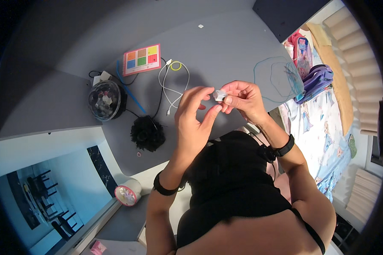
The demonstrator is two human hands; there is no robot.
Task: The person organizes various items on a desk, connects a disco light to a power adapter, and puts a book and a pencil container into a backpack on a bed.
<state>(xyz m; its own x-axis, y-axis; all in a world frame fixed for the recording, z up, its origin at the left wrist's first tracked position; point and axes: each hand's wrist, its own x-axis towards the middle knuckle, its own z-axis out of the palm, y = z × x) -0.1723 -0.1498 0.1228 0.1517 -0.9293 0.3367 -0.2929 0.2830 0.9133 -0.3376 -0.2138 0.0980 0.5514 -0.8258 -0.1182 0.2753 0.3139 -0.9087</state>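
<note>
Your right hand (pixel 246 101) has its grip pinched on the small whitish piece (pixel 219 95), probably light and best held by its edges; your left hand (pixel 190 114) stands parted beside it.

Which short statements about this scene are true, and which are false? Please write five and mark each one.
1. The right hand holds a small whitish piece. True.
2. The black pompom lies on the notebook. False: it lies on the desk, apart from the notebook.
3. The purple bag is left of the notebook. False: it is far to the right of it.
4. A black band is around the right wrist. True.
5. The clear dome is right of the pompom. False: it is to the left of it.
</note>
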